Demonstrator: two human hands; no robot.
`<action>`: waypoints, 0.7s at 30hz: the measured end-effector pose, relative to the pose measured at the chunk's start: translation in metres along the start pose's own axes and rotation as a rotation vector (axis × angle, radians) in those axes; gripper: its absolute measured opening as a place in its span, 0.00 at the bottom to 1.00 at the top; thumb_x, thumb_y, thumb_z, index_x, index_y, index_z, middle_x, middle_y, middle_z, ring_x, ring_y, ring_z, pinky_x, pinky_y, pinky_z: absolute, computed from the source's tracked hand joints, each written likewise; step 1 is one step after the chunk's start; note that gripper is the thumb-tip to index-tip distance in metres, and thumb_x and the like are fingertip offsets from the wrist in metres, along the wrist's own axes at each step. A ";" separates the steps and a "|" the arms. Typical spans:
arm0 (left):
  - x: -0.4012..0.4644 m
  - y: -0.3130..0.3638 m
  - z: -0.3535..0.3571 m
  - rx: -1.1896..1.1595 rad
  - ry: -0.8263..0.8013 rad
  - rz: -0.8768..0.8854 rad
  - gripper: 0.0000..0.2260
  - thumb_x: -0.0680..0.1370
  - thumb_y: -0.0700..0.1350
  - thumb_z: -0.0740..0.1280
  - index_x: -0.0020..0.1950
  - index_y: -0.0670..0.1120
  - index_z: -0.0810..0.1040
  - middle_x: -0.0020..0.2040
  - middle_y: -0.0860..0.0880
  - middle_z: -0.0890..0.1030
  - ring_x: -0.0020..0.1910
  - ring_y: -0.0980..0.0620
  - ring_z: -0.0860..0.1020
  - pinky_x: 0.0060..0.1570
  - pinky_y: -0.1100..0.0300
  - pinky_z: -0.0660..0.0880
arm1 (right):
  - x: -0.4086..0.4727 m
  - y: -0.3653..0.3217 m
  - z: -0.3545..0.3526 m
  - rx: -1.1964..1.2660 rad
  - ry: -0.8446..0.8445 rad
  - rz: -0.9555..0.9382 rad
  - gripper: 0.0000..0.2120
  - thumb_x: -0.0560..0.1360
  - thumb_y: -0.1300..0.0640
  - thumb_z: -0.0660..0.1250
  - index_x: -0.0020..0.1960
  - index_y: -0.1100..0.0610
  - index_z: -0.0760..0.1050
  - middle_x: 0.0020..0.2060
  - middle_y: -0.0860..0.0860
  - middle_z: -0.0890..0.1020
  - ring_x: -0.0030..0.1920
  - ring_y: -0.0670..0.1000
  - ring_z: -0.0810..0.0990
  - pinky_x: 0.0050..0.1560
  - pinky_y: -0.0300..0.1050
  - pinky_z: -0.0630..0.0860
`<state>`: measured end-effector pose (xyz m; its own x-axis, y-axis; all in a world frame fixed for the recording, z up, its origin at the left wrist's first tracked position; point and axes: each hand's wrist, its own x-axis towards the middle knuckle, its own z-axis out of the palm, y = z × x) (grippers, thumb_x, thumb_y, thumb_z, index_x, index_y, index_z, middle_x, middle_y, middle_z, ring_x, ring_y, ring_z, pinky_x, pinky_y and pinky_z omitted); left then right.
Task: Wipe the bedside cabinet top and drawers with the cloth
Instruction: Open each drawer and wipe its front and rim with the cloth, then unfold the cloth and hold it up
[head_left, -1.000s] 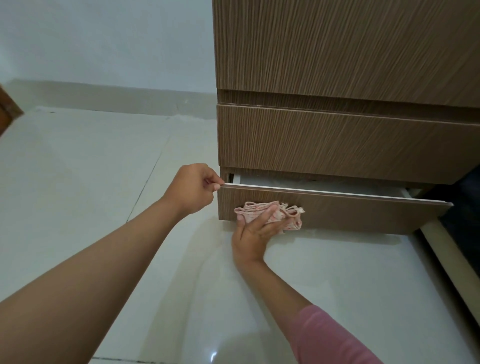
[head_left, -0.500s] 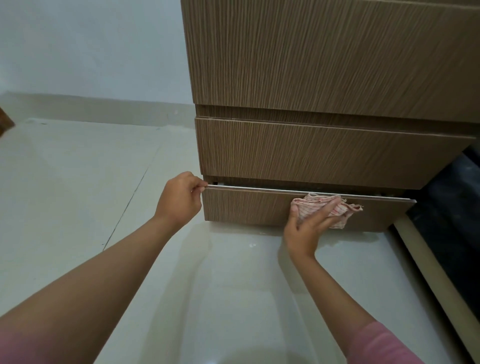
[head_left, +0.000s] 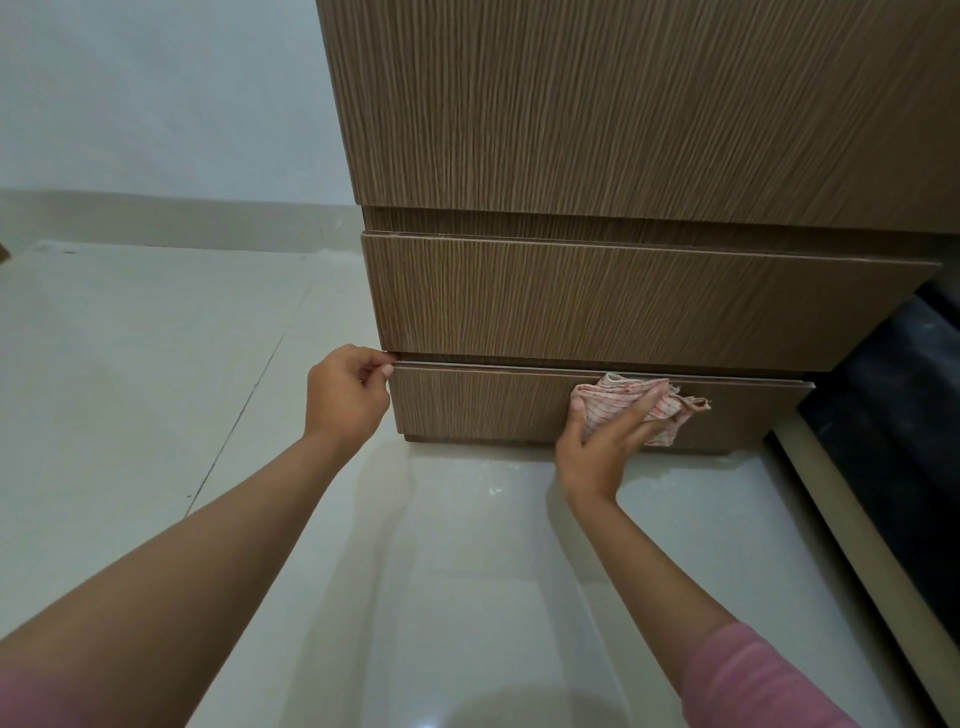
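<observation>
The brown wood-grain bedside cabinet fills the upper right. Its bottom drawer sits nearly flush, with only a thin gap along its top edge. My left hand pinches the drawer's top left corner. A crumpled pink striped cloth lies against the drawer front right of centre, and my right hand presses it there with flat fingers. The middle drawer above is closed. The cabinet top is out of view.
Glossy pale floor tiles spread left and in front of the cabinet. A white wall with a low skirting runs behind. At the right stands a dark piece of furniture with a beige base strip.
The bottom drawer has slid inward from clearly open to almost closed. My right hand has carried the cloth rightward along the drawer front. My left hand has kept its hold on the corner.
</observation>
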<state>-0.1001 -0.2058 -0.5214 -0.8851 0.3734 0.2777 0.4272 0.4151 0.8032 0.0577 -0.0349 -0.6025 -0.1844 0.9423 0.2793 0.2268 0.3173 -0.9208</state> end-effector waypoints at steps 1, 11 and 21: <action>0.000 0.000 0.000 0.002 0.000 0.000 0.05 0.75 0.35 0.66 0.47 0.40 0.82 0.43 0.48 0.79 0.36 0.63 0.74 0.35 0.82 0.64 | 0.000 0.000 0.000 0.000 0.006 -0.004 0.43 0.76 0.49 0.64 0.76 0.53 0.35 0.74 0.63 0.36 0.74 0.63 0.36 0.72 0.57 0.56; -0.009 0.002 0.005 0.080 0.051 0.013 0.08 0.76 0.37 0.65 0.52 0.41 0.82 0.48 0.44 0.82 0.47 0.47 0.79 0.52 0.58 0.74 | 0.000 -0.002 -0.002 -0.057 0.036 -0.053 0.34 0.80 0.58 0.56 0.76 0.57 0.38 0.73 0.67 0.38 0.74 0.65 0.38 0.70 0.55 0.62; -0.036 0.032 0.002 0.015 0.041 -0.074 0.06 0.76 0.42 0.67 0.51 0.43 0.80 0.49 0.45 0.81 0.44 0.51 0.78 0.48 0.60 0.73 | -0.047 -0.037 -0.030 -0.049 -0.178 -0.182 0.15 0.76 0.56 0.59 0.60 0.57 0.59 0.45 0.62 0.81 0.37 0.64 0.81 0.32 0.56 0.78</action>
<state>-0.0546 -0.2043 -0.5066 -0.9209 0.3076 0.2394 0.3629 0.4530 0.8143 0.0865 -0.0881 -0.5730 -0.3910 0.8371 0.3826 0.2201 0.4887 -0.8443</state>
